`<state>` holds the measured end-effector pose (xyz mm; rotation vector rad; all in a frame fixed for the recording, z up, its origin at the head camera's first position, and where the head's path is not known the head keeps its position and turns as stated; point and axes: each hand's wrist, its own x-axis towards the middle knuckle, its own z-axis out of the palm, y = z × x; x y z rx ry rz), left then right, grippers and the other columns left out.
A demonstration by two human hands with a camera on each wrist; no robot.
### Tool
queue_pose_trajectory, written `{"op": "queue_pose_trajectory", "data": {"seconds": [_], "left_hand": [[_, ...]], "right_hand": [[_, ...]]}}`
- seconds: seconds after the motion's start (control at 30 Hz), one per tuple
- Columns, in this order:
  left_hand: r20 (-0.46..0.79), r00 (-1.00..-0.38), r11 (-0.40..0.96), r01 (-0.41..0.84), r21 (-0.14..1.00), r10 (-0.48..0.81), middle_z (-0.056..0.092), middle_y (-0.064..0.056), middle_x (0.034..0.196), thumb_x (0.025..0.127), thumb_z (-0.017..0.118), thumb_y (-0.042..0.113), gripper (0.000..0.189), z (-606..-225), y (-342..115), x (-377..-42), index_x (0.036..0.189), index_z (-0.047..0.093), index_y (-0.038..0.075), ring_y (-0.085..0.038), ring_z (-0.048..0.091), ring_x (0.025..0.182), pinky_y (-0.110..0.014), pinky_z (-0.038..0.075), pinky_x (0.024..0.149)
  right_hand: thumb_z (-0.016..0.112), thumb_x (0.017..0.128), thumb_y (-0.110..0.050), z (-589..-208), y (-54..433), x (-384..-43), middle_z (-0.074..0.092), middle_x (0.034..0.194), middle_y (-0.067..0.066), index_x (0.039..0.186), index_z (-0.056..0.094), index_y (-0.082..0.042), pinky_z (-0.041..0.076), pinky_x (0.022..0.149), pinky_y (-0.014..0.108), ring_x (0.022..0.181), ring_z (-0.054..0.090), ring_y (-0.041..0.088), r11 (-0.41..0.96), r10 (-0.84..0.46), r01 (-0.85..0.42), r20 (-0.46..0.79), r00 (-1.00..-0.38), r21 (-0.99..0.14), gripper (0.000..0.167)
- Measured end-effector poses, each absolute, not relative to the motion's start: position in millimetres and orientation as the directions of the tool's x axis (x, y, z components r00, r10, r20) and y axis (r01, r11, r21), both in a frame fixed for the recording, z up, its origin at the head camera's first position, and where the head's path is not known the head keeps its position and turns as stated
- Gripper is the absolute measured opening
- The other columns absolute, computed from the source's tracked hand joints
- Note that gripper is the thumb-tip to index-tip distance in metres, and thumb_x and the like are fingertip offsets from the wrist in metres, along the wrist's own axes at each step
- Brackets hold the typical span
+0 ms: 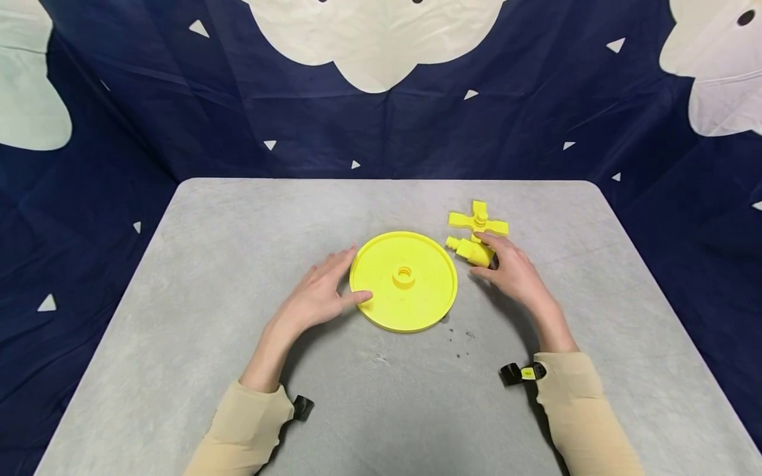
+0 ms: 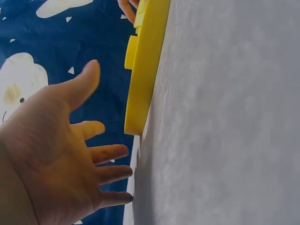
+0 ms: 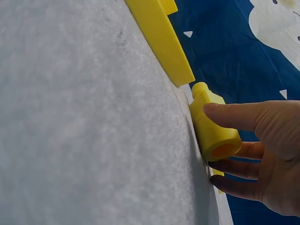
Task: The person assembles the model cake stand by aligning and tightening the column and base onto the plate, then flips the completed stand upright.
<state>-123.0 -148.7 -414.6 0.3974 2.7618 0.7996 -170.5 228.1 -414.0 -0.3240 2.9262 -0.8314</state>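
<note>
A round yellow disc (image 1: 387, 311) with a raised rim and a hollow central hub lies flat on the table. My left hand (image 1: 318, 294) is at its left side with fingers spread, the thumb over the rim; the left wrist view shows an empty palm. My right hand (image 1: 514, 271) reaches around a yellow hollow cylindrical piece (image 3: 211, 122) with a narrower stepped end, thumb on the near side and fingers on the far side. Whether its fingertips touch the piece, I cannot tell. Just behind lies a yellow four-armed cross (image 1: 497, 228) with a central peg, one arm partly covered by the fingers.
The grey table (image 1: 238, 225) has rounded far corners, and dark specks mark its surface near the disc. A dark blue curtain (image 1: 178, 119) with white cloud shapes hangs around it. Each sleeve carries a small black wrist device (image 1: 524, 373).
</note>
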Motion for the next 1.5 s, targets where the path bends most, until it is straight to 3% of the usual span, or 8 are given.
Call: {"op": "queue_pose_trajectory", "data": {"seconds": [0.4, 0.57, 0.77, 0.87, 1.0, 1.23, 1.37, 1.5], "left_hand": [[-0.200, -0.922, 0.859, 0.206, 0.469, 0.331, 0.028, -0.016, 0.170, 0.086, 0.077, 0.056, 0.104, -415, -144, -120, 0.164, 0.026, 0.013, -0.040, 0.018, 0.160, -0.064, 0.015, 0.130], [-0.203, -0.919, 0.862, 0.217, 0.458, 0.339, 0.028, -0.019, 0.170, 0.086, 0.078, 0.054, 0.103, -416, -144, -120, 0.164, 0.027, 0.011, -0.041, 0.018, 0.160, -0.064, 0.015, 0.130], [-0.209, -0.916, 0.865, 0.222, 0.450, 0.344, 0.028, -0.018, 0.170, 0.087, 0.077, 0.053, 0.101, -416, -144, -120, 0.163, 0.027, 0.009, -0.042, 0.018, 0.160, -0.065, 0.016, 0.130], [-0.210, -0.914, 0.866, 0.225, 0.447, 0.346, 0.029, -0.017, 0.170, 0.088, 0.076, 0.053, 0.101, -415, -144, -121, 0.163, 0.027, 0.008, -0.042, 0.018, 0.160, -0.065, 0.017, 0.130], [-0.225, -0.910, 0.865, 0.219, 0.452, 0.348, 0.028, -0.015, 0.171, 0.088, 0.076, 0.052, 0.101, -413, -144, -120, 0.164, 0.025, 0.008, -0.040, 0.017, 0.161, -0.061, 0.018, 0.131], [-0.235, -0.907, 0.862, 0.212, 0.461, 0.349, 0.027, -0.015, 0.171, 0.091, 0.074, 0.052, 0.099, -414, -143, -120, 0.164, 0.025, 0.007, -0.040, 0.017, 0.161, -0.057, 0.018, 0.132], [-0.238, -0.906, 0.857, 0.209, 0.471, 0.351, 0.026, -0.014, 0.171, 0.091, 0.073, 0.052, 0.098, -414, -143, -120, 0.164, 0.025, 0.007, -0.039, 0.016, 0.161, -0.056, 0.018, 0.132], [-0.232, -0.905, 0.855, 0.216, 0.472, 0.356, 0.027, -0.014, 0.171, 0.092, 0.073, 0.051, 0.097, -415, -144, -120, 0.163, 0.026, 0.006, -0.039, 0.017, 0.161, -0.057, 0.020, 0.132]], "right_hand": [[0.075, 0.094, -0.017, -415, 229, -171, 0.053, 0.151, 0.023, 0.149, 0.053, -0.008, 0.043, 0.113, 0.065, 0.140, 0.049, 0.043, 0.835, -0.194, -0.166, 0.001, -0.981, -0.524, 0.060], [0.074, 0.094, -0.016, -415, 230, -171, 0.060, 0.141, 0.022, 0.145, 0.057, -0.007, 0.052, 0.098, 0.057, 0.121, 0.060, 0.039, 0.826, -0.202, -0.188, 0.032, -0.979, -0.532, 0.055], [0.072, 0.097, -0.018, -412, 230, -169, 0.065, 0.115, 0.019, 0.141, 0.060, -0.004, 0.055, 0.081, 0.045, 0.095, 0.064, 0.032, 0.779, -0.203, -0.224, 0.102, -0.974, -0.586, 0.048], [0.071, 0.097, -0.018, -409, 230, -169, 0.065, 0.111, 0.019, 0.141, 0.060, -0.004, 0.060, 0.084, 0.048, 0.097, 0.066, 0.033, 0.759, -0.182, -0.221, 0.127, -0.975, -0.612, 0.047], [0.071, 0.096, -0.019, -405, 227, -168, 0.066, 0.119, 0.020, 0.138, 0.062, -0.004, 0.062, 0.087, 0.046, 0.101, 0.069, 0.034, 0.737, -0.118, -0.207, 0.179, -0.977, -0.644, 0.045], [0.073, 0.095, -0.026, -389, 215, -163, 0.070, 0.127, 0.013, 0.135, 0.065, -0.010, 0.052, 0.080, 0.010, 0.105, 0.069, 0.027, 0.664, -0.012, -0.213, 0.275, -0.961, -0.717, 0.045], [0.077, 0.091, -0.020, -376, 200, -161, 0.071, 0.125, 0.009, 0.133, 0.066, -0.012, 0.055, 0.082, 0.010, 0.103, 0.068, 0.020, 0.593, 0.013, -0.235, 0.301, -0.954, -0.770, 0.044], [0.080, 0.088, -0.014, -371, 183, -159, 0.072, 0.124, 0.009, 0.132, 0.067, -0.011, 0.060, 0.087, 0.020, 0.102, 0.068, 0.018, 0.543, -0.011, -0.281, 0.328, -0.945, -0.791, 0.046]]}}
